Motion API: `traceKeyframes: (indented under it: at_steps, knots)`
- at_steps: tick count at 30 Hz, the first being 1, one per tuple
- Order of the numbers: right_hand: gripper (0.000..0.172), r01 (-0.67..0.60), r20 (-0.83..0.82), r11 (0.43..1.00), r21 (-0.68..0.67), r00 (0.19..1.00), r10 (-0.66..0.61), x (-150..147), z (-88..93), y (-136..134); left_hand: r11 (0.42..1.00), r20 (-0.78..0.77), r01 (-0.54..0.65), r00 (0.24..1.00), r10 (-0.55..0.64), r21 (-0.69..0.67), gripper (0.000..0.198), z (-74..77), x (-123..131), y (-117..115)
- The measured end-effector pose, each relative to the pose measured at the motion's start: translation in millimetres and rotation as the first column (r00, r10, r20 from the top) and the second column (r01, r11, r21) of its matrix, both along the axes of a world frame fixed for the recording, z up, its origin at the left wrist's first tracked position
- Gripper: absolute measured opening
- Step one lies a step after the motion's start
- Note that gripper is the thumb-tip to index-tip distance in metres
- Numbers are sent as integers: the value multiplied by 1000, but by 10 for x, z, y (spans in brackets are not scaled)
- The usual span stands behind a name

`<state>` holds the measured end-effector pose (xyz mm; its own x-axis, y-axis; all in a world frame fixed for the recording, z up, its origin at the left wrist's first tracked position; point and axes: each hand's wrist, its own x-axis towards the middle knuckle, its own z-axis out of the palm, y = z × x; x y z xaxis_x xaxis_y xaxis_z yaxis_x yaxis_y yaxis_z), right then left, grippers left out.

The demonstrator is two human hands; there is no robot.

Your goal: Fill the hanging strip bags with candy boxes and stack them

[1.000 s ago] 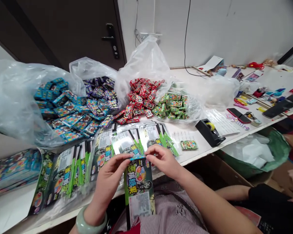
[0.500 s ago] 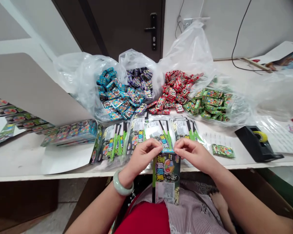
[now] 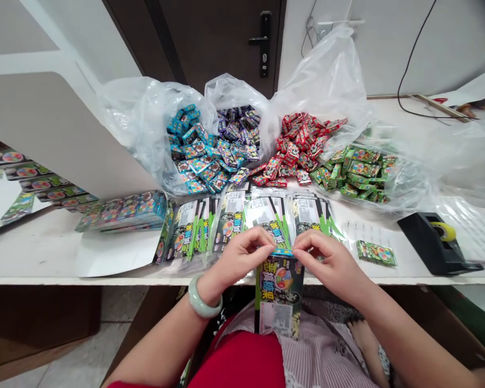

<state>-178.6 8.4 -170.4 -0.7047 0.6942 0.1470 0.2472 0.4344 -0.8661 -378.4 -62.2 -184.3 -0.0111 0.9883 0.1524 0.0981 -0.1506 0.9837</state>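
Note:
A black candy packet (image 3: pixel 282 293) with colourful lettering and a green side strip hangs upright at the table's front edge, over my lap. My left hand (image 3: pixel 242 257), with a pale green bangle on the wrist, pinches its top left corner. At the top right corner, my right hand (image 3: pixel 327 261) pinches it between thumb and forefinger. A narrow blue strip shows along the top edge between my fingertips; whether it belongs to the packet I cannot tell. Just beyond my hands lie overlapping rows of similar black packets (image 3: pixel 228 226) in clear sleeves.
Clear bags spill small blue (image 3: pixel 198 156), purple (image 3: pixel 240 126), red (image 3: pixel 299 145) and green candy packs (image 3: pixel 361 167) along the back. One green pack (image 3: pixel 376 253) lies near a black tape dispenser (image 3: pixel 434 245). At left, an open white carton (image 3: pixel 73 134) holds stacked packs (image 3: pixel 129 210).
The view has shifted slightly, so the table's contents appear further right and a little higher. Both hands keep their pinch on the packet's top edge, nearly unchanged.

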Motion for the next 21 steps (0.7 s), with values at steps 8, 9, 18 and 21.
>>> traceKeyframes:
  at_steps: [8,9,18,21]
  knots:
    - [5,-25,-140,992,120,989,42,112,-250,-65,993,-92,115,989,-113,15,11,-20,-165,-136]
    - [4,10,-164,993,119,986,9,114,-288,-81,993,-88,114,990,-112,11,11,-37,-165,-139]
    - [8,147,-241,977,155,965,-107,95,-401,-131,988,74,-5,997,17,-157,33,-154,12,-117]
    - [9,196,-278,975,108,947,-160,85,-454,-124,996,20,-26,999,28,-84,27,-199,53,-109]
